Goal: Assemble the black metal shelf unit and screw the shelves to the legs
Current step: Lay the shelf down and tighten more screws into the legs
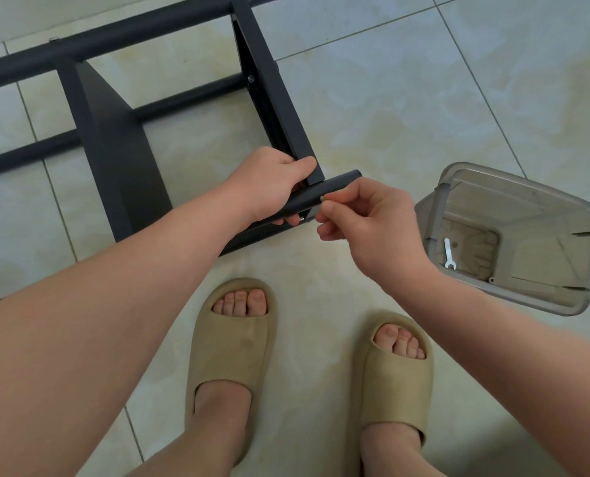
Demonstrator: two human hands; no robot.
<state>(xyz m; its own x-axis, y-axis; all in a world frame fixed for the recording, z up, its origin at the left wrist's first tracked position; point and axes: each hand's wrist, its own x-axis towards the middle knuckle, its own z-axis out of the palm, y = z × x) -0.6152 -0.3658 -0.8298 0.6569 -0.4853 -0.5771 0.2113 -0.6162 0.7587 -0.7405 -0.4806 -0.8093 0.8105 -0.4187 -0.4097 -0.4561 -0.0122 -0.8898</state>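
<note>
The black metal shelf unit [114, 139] lies on its side on the tiled floor, upper left. Its near leg [324, 192], a black tube, runs across the middle of the view. My left hand [269, 184] grips this leg where a shelf's end [273, 98] meets it. My right hand [362, 218] pinches a small silver screw [322, 198] against the side of the leg, just right of my left hand. A second screw head [251, 78] shows on the far end of the same shelf.
A clear grey plastic bin [513, 235] stands on the floor at right, holding a small white wrench [448, 253]. My two feet in tan slides [231, 346] stand below my hands. The floor is pale glossy tile.
</note>
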